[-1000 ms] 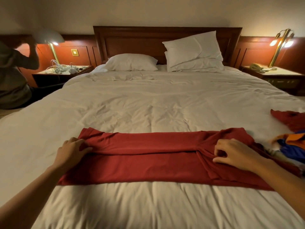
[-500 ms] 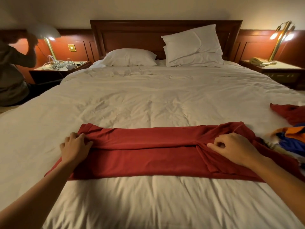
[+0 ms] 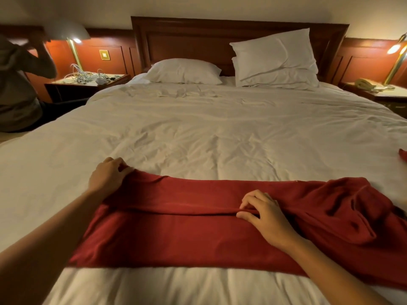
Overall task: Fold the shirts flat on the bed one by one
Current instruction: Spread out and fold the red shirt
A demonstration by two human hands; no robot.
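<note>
The bed filled the frame, its foot cut off below. Across the lower half lay the red shirt, folded into a long band, its bunched right end running out of frame. The left hand gripped its far left corner. The right hand pinched the middle fold. At the right edge, a red scrap was too cropped to identify.

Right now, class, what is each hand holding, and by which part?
Both hold the red shirt. The left hand grips its far left corner; the right hand pinches the folded edge near the middle.
</note>
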